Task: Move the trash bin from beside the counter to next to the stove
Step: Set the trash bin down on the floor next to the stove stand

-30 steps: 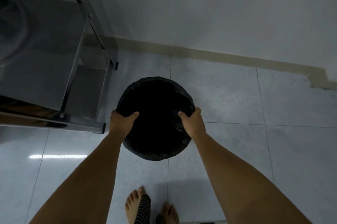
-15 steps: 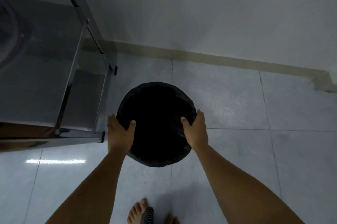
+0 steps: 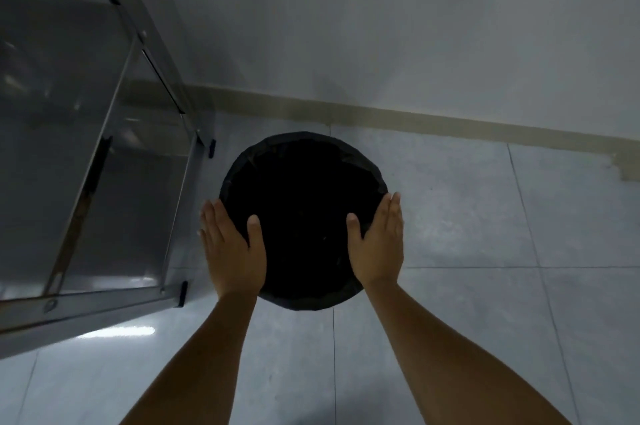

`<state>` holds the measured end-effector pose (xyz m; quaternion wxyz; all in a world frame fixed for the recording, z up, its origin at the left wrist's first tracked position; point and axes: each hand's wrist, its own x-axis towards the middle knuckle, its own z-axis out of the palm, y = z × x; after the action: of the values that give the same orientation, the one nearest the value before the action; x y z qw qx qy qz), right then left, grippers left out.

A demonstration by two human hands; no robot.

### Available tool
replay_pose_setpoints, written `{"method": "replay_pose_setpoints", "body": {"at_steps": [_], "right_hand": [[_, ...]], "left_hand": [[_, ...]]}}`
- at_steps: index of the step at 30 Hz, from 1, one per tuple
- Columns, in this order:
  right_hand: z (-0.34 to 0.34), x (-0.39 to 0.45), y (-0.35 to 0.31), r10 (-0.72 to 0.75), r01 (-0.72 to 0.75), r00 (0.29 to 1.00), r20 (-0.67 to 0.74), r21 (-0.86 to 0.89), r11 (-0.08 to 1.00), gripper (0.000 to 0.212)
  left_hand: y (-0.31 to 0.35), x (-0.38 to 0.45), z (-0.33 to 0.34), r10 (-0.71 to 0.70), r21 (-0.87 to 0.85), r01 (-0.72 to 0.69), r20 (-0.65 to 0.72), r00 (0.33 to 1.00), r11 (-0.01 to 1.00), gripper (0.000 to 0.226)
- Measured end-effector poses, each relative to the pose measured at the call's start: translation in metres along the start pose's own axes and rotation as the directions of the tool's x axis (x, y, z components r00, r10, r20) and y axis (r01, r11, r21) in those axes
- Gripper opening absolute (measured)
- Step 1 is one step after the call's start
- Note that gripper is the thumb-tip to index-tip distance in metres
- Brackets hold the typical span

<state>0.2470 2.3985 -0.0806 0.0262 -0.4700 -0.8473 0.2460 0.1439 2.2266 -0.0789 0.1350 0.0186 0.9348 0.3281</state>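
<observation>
The trash bin (image 3: 304, 203) is round, lined with a black bag, and seen from straight above. It stands on the tiled floor just right of a steel stand. My left hand (image 3: 232, 248) lies flat against the bin's left rim, fingers straight, thumb over the opening. On the right rim my right hand (image 3: 379, 244) mirrors it, with straight fingers and the thumb over the edge. Neither hand curls around the rim. The bin's inside is too dark to see.
The steel stand (image 3: 86, 147) with a lower shelf fills the left side; its black feet (image 3: 181, 293) are close to the bin. A grey wall with a beige skirting strip (image 3: 450, 123) runs behind the bin. Pale floor tiles (image 3: 485, 251) extend to the right.
Both hands have gone from gripping the rim to lying flat with straight fingers. The bin has come down and sits slightly nearer the wall, beside the stand.
</observation>
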Motion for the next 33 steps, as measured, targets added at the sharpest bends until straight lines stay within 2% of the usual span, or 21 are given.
{"method": "replay_pose_setpoints", "body": {"at_steps": [6, 11, 15, 18, 22, 24, 28, 33], "right_hand": [[0.003, 0.073, -0.022, -0.036, 0.039, 0.998, -0.059, 0.052, 0.998, 0.081], [0.004, 0.114, -0.038, -0.054, 0.057, 0.997, -0.057, 0.058, 0.997, 0.08], [-0.003, 0.129, -0.041, -0.091, 0.091, 0.994, 0.064, 0.009, 0.996, 0.085], [-0.023, 0.119, -0.04, -0.102, 0.122, 0.972, 0.212, -0.086, 0.989, 0.086], [-0.068, 0.073, -0.048, -0.143, 0.28, 0.896, 0.421, -0.285, 0.917, 0.085], [-0.099, 0.049, -0.061, -0.127, 0.326, 0.852, 0.508, -0.324, 0.888, 0.083], [-0.172, 0.014, -0.097, -0.118, 0.359, 0.798, 0.591, -0.308, 0.881, 0.077], [-0.265, -0.022, -0.15, -0.191, 0.452, 0.761, 0.621, -0.296, 0.841, 0.067]], "left_hand": [[0.034, 0.059, 0.018, 0.037, -0.118, -0.049, -0.104, 0.994, 0.992, 0.068], [0.051, 0.098, 0.027, 0.058, -0.029, -0.062, -0.119, 0.991, 0.998, 0.069], [0.06, 0.111, 0.019, 0.054, 0.147, -0.058, 0.03, 0.998, 0.987, 0.075], [0.067, 0.101, 0.0, -0.028, 0.255, -0.02, 0.184, 0.983, 0.967, 0.078], [0.094, 0.056, -0.04, -0.062, 0.424, -0.079, 0.309, 0.949, 0.902, 0.074], [0.116, 0.031, -0.068, -0.066, 0.488, -0.126, 0.358, 0.931, 0.864, 0.074], [0.163, -0.013, -0.126, -0.061, 0.529, -0.203, 0.439, 0.896, 0.824, 0.074], [0.218, -0.058, -0.212, -0.085, 0.55, -0.232, 0.49, 0.867, 0.802, 0.073]]}}
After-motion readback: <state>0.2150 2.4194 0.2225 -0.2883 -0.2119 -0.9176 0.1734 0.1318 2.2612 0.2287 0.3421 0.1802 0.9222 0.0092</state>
